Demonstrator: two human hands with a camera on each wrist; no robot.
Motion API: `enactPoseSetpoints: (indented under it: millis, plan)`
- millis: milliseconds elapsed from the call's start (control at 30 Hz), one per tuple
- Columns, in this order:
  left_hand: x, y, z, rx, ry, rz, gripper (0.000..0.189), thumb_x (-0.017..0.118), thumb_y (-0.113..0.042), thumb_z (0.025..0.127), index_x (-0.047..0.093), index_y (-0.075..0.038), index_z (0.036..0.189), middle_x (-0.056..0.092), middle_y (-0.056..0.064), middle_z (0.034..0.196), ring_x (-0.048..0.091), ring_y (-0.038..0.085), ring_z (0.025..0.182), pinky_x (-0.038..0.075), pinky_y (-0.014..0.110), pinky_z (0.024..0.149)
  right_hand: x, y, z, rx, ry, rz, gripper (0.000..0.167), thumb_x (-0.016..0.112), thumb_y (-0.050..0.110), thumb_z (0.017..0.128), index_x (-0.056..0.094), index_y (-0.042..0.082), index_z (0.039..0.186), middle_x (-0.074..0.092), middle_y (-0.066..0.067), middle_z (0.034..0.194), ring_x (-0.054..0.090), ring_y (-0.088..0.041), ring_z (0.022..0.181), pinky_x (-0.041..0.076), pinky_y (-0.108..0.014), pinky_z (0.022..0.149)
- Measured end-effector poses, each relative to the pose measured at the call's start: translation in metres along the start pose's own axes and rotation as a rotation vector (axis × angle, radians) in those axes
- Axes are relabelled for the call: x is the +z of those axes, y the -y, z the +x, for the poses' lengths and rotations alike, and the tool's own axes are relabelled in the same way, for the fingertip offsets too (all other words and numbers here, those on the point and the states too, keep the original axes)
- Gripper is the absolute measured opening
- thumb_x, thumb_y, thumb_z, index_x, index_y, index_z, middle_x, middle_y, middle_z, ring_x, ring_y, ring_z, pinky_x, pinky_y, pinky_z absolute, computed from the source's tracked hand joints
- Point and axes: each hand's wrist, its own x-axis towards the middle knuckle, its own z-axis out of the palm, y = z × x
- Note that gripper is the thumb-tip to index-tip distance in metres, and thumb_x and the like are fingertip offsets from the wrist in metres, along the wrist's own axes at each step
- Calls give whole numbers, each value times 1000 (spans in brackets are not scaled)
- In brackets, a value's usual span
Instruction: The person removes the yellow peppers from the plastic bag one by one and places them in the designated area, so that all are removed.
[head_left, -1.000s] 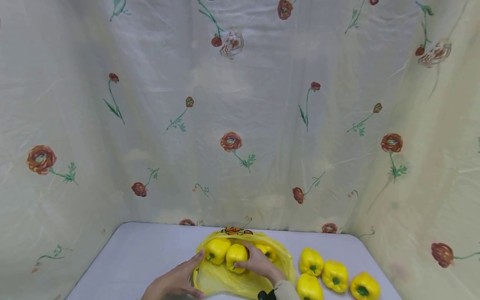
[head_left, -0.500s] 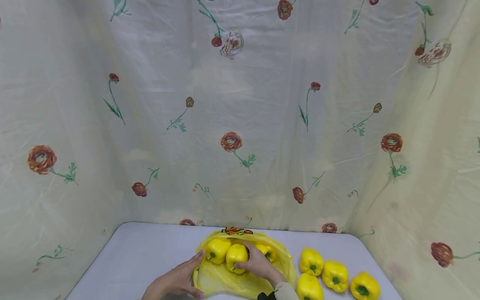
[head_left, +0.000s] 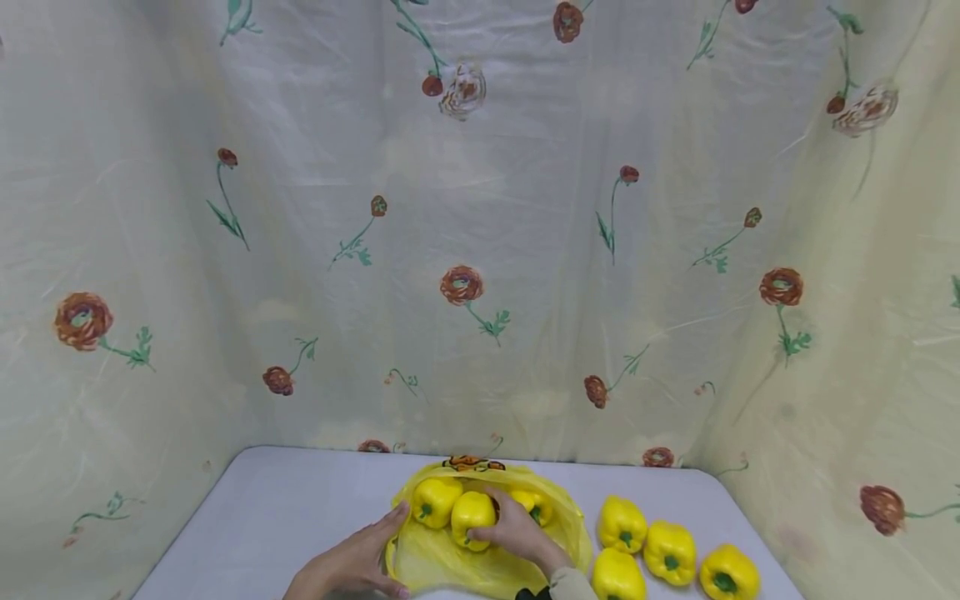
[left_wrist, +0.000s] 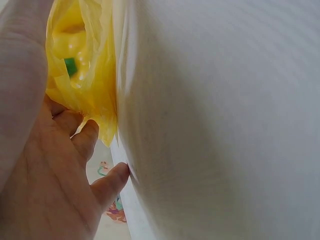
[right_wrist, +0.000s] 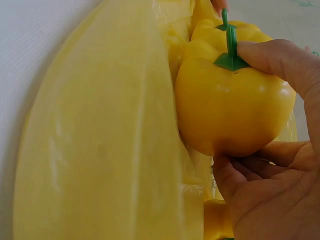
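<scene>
A yellow plastic bag (head_left: 450, 571) lies on the table with its mouth toward me. My right hand (head_left: 519, 527) reaches into it and grips a yellow bell pepper (right_wrist: 235, 107), thumb beside the green stem and fingers curled beneath. To the left of that one, another yellow bell pepper (head_left: 437, 502) sits in the bag; a third pepper (head_left: 534, 505) is partly hidden behind my right hand. My left hand (head_left: 356, 557) is at the bag's left edge, its fingers fairly straight. In the left wrist view, its fingertips touch the bag's yellow film (left_wrist: 100, 100).
Several more yellow bell peppers (head_left: 670, 552) stand on the white table (head_left: 277, 500) to the right of the bag. A flower-printed curtain (head_left: 525, 250) hangs behind the table and along both sides.
</scene>
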Motion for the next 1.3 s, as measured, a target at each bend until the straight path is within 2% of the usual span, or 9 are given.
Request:
enactPoseSetpoints:
  millis: [200,333,700,1033,1300]
  plan:
    - [1,0,-1,13,-10,19,117,74,-62,72,12,-7,155,15,16,161,25,39,144,28,62,111,0,0,-3,-5,-4,3,88,79,40,77,39,-1,144,49,-21,140,53,-32,120,46,-55,96]
    - [1,0,-1,0,-10,15,117,74,-61,72,12,-8,155,16,15,161,25,39,144,28,62,111,0,2,-5,-1,-13,-2,88,80,41,76,40,1,144,50,-20,139,53,-32,120,46,-55,96]
    - [1,0,-1,10,-18,12,116,74,-60,73,13,-7,155,16,16,161,25,40,144,28,64,110,-2,7,-12,-47,-29,13,85,79,39,78,40,2,144,47,-21,142,50,-37,126,44,-55,100]
    - [3,1,0,-24,4,-20,115,74,-61,72,11,-11,156,14,13,162,25,39,144,26,65,110,-1,8,-17,-108,-36,52,85,79,36,79,39,0,144,43,-24,145,43,-42,132,40,-57,106]
    - [4,0,1,-23,-7,3,116,75,-61,71,13,-9,155,16,14,161,26,39,144,27,63,111,-3,14,-22,-110,-29,47,86,79,37,79,38,2,146,41,-23,147,42,-40,134,38,-57,107]
